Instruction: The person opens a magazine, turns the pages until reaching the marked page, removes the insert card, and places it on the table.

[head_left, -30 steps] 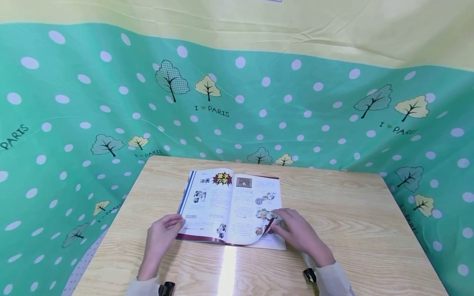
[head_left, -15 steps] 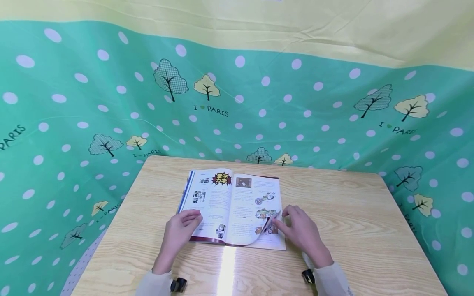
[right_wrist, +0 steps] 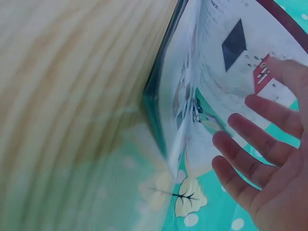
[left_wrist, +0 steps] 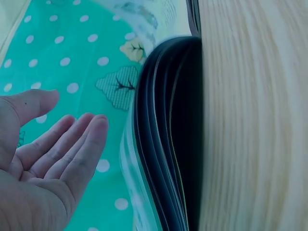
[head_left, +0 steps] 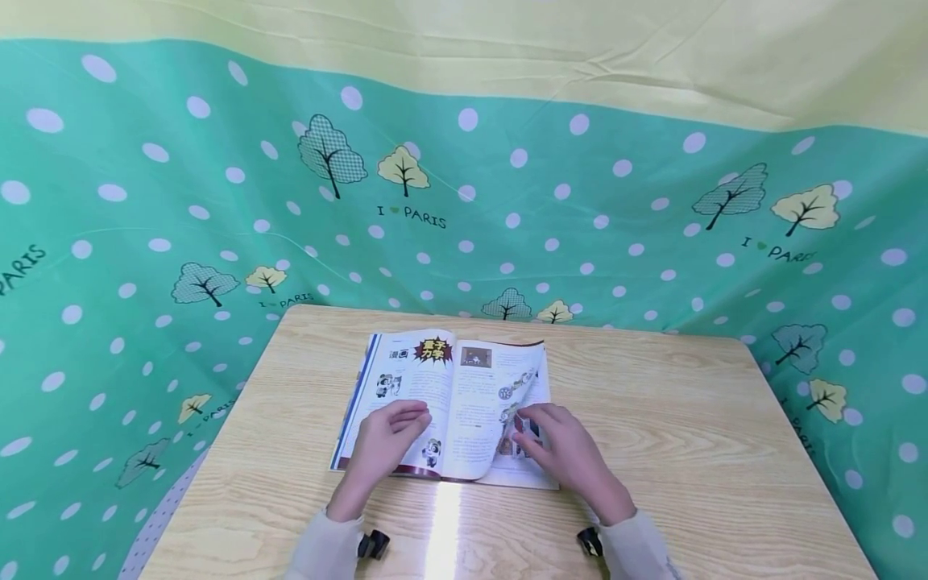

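An open magazine lies on the wooden table, with a yellow-and-red burst heading on its left page. Its right-hand leaf curls up along the outer edge, showing coloured pictures on the page below. My right hand is at that raised edge, thumb and fingertips against the leaf; in the right wrist view the fingers are spread and nearly straight beside the curved leaf. Over the left page hovers my left hand. The left wrist view shows its fingers loosely extended, nothing between them, beside the magazine's bent pages.
The wooden table extends on both sides of the magazine. Behind it and at its sides hangs a green dotted cloth with tree prints. A bright light reflection runs down the table's front.
My left hand has moved right from the magazine's left edge to over the left page. My right hand has shifted slightly left, and the leaf's outer edge has risen and curled further leftward.
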A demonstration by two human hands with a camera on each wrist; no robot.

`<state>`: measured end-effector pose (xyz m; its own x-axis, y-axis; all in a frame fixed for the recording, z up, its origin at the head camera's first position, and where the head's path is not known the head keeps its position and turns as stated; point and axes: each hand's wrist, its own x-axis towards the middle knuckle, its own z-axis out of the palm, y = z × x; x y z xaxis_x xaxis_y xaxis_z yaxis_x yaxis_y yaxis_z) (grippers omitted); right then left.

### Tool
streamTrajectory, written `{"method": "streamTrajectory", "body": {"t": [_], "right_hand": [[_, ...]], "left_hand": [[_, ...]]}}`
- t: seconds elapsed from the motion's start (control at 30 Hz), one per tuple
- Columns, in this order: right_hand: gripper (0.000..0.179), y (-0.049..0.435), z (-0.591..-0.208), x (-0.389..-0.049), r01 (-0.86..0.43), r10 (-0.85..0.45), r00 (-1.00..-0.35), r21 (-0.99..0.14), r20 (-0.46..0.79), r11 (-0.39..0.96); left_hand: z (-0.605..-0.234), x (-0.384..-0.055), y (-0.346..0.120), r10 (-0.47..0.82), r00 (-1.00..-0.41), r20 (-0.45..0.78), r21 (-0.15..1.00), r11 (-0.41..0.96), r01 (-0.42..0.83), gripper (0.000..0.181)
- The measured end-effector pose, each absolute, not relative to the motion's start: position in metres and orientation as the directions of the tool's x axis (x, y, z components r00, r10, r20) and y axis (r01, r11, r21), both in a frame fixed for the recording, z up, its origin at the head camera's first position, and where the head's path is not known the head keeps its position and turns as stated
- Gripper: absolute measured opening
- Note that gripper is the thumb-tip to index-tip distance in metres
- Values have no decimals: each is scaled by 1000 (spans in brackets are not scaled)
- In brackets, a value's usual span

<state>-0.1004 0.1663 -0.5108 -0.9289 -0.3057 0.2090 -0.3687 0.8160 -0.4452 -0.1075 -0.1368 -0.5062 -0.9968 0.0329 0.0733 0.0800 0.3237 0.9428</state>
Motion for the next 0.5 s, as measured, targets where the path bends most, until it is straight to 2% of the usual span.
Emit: {"method": "streamTrajectory", "body": {"t": [0.27,0.5], "right_hand": [[59,154,-510,-101,-432,-403,-901,-429,163,793],[63,145,-511,-101,-416,-425,-902,-402,71,816]], "left_hand": [[-507,-108,-130,89,-992,84,960,258,105,30],[-505,-106,-125,144,-989,-29,994,111,-13,38]]}}
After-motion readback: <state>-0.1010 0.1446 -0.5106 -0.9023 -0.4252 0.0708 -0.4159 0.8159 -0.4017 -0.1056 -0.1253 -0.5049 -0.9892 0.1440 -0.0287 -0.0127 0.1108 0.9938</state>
